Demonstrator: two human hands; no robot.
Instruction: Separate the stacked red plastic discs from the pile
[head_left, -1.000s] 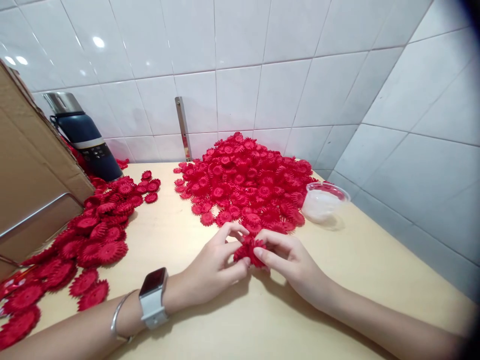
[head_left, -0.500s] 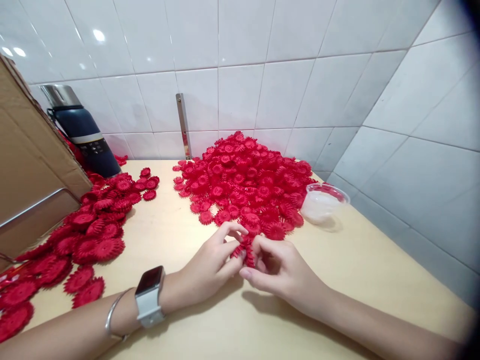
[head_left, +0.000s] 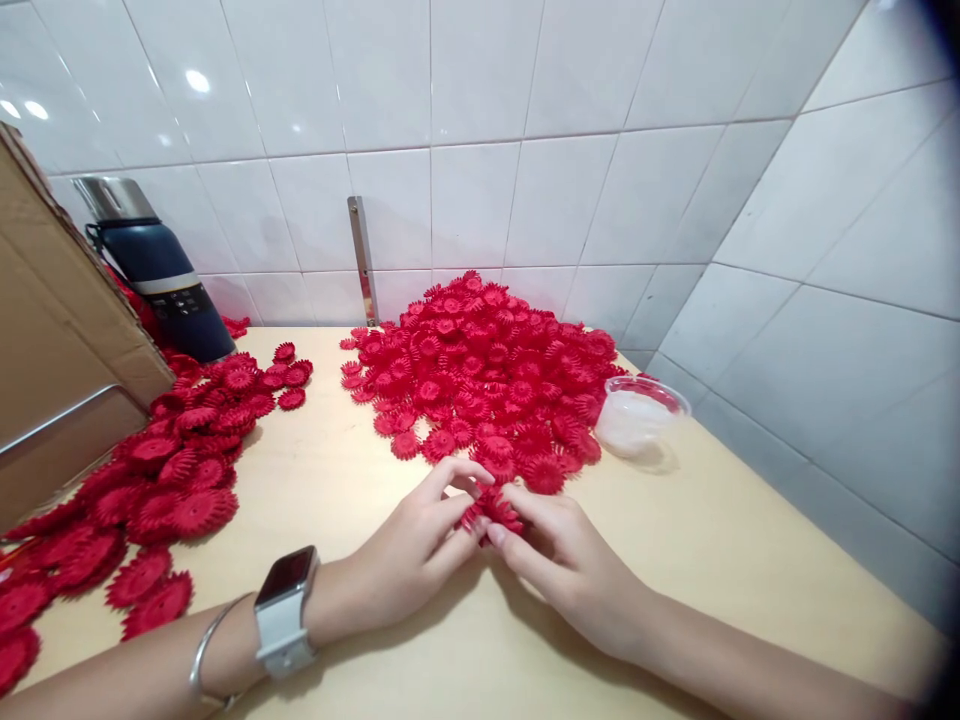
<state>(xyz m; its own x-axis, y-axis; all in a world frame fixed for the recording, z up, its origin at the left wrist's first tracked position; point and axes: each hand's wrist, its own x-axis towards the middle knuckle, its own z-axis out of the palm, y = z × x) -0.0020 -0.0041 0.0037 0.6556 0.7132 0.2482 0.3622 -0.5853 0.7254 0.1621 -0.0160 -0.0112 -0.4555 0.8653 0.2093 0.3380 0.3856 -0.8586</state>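
Observation:
Between my fingertips is a red fringed rosette (head_left: 501, 508), partly covered by the fingers. My left hand (head_left: 420, 535) pinches its left side with thumb and fingers. On the right side, my right hand (head_left: 574, 560) grips it, thumb near the left thumb. Just beyond the hands rises a large pile of similar red rosettes (head_left: 487, 370). A watch (head_left: 287, 610) and a metal bangle (head_left: 206, 655) are on the left wrist.
A clear plastic bowl (head_left: 637, 415) with whitish contents stands right of the pile. More red rosettes (head_left: 180, 480) spread along the left, beside a cardboard box (head_left: 67, 320) and a dark blue flask (head_left: 161, 270). A tiled wall (head_left: 465, 200) closes off the back.
My right thumb and fingers have closed in on the rosette, and its fringed face has turned more into view. The whole scene has shifted slightly left and down.

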